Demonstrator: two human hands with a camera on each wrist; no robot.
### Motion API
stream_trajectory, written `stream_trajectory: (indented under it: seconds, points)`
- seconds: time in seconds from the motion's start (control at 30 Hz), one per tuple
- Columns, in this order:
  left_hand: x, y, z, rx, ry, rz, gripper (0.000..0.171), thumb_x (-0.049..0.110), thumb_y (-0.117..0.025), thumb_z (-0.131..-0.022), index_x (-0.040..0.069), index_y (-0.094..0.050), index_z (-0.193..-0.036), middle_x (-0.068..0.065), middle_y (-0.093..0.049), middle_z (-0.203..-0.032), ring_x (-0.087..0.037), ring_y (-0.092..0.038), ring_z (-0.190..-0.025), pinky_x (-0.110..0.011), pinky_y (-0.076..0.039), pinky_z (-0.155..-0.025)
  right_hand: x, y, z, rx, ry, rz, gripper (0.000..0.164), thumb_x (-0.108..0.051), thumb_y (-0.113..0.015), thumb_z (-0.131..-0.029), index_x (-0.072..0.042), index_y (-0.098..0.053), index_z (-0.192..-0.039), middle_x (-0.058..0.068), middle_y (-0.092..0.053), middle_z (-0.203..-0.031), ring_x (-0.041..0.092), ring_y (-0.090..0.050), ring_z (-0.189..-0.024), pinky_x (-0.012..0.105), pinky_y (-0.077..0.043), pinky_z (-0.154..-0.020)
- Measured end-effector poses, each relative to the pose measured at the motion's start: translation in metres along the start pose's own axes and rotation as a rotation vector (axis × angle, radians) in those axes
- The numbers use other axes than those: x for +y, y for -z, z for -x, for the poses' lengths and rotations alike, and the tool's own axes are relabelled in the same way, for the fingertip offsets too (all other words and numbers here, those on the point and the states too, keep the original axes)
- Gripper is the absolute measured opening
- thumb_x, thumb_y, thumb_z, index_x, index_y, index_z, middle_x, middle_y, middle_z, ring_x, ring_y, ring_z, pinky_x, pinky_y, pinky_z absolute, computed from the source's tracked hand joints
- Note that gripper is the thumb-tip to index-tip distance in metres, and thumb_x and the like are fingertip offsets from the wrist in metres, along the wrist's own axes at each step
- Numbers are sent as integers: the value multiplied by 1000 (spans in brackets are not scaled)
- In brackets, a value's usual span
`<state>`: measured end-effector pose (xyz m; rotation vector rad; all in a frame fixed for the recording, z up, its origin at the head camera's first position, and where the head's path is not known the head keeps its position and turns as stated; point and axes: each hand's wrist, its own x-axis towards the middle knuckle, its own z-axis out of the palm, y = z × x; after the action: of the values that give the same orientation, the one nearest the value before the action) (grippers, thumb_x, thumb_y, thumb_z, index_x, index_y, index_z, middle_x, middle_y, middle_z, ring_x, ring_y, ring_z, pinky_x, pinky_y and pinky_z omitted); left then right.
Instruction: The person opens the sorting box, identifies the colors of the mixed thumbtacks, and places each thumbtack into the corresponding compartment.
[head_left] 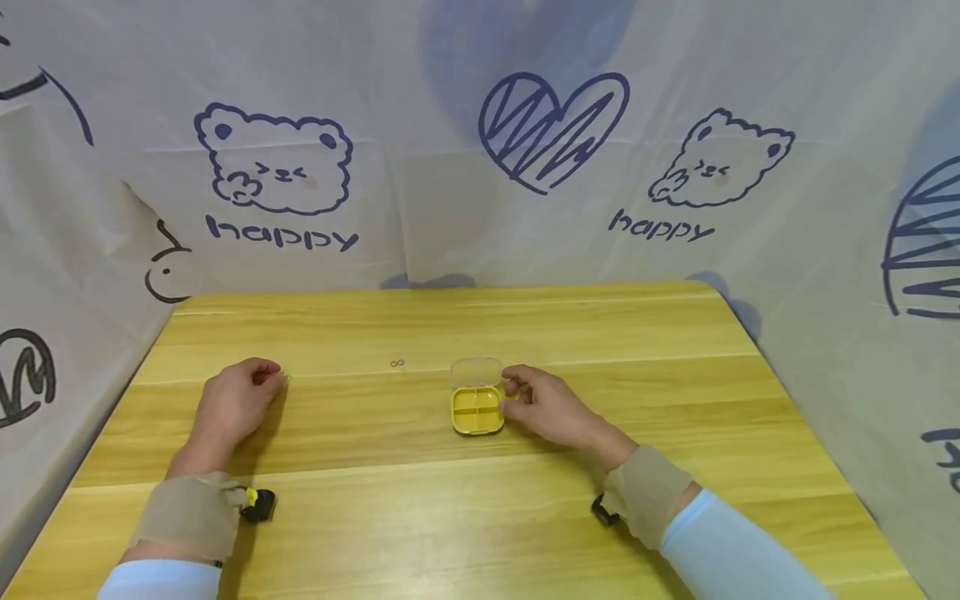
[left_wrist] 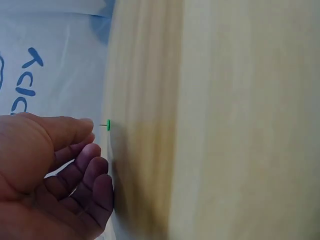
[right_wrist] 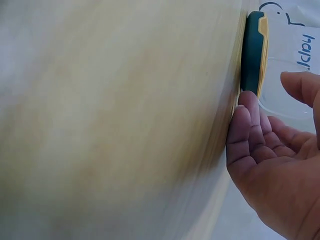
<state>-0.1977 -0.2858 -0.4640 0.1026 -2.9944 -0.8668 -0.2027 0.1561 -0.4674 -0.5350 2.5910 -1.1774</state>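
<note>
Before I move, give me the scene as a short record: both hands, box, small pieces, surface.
Left hand: fingertips close to the green thumbtack
Green thumbtack: head against the table, pin pointing toward the hand
Right hand: fingertips at the pill box's right side
Yellow four-compartment pill box: between the hands, nearer the right
Clear lid: open, tilted back
Two small round pieces: left of the box, side by side; exact type unclear
Surface: wood-grain table

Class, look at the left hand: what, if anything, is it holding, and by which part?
It cannot be told: the left hand is at the needle end of a green-headed pin, but no grip shows plainly.
</note>
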Motion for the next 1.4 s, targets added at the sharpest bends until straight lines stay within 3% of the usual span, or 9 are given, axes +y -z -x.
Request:
stream_trajectory:
  seconds: [0.37,1.4]
  points:
    - [4,1,-13,-60,-86,-134,25,22,-53,-97,2,-64,-107,-20,-67,-105,-35,-60,-88,-52,-48,-75,-3,-1,-1,-78,-24,-17,71,-21,-74,-82,-5,-40,-142,4,-56,-116,13,-59,-79,32,-52,-73]
    - [8,7,-18,-108,-84,-216,17,16,-53,-94,4,-64,-90,-15,-66,-86,-29,-56,-71,-43,-45,-63,-1,-1,-1,-91,-32,-36,65,-21,-75,-83,-6,-45,-138,5,-57,-112,14,-59,-81,33,-51,-74]
